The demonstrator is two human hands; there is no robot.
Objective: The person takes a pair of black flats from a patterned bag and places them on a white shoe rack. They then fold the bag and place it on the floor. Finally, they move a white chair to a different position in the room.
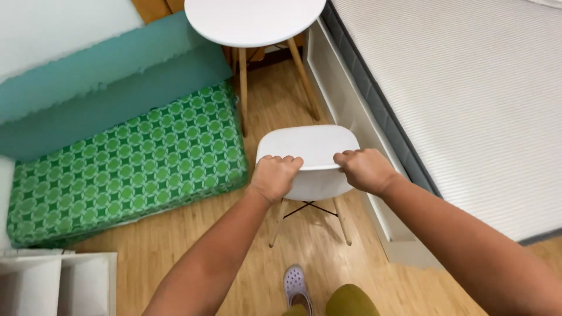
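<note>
Head view. We grip the top edge of the backrest of a white moulded chair (308, 153) with both hands: the left hand (274, 175) is clenched over the left part of the rim, the right hand (364, 169) over the right part, fingers curled onto the front face. The chair stands on the wooden floor (281, 105), in the gap between the green patterned mattress (129, 169) and the white bed frame (351, 111), just before the round white side table (253, 20). Its splayed wooden legs (342, 219) show below the shell. To handle the chair well here, we judge that both grips should stay evenly spaced so the shell does not twist, and that the legs should be kept free of the bed frame, the table's legs and our own lilac clog (295, 284) near the bottom edge.
</note>
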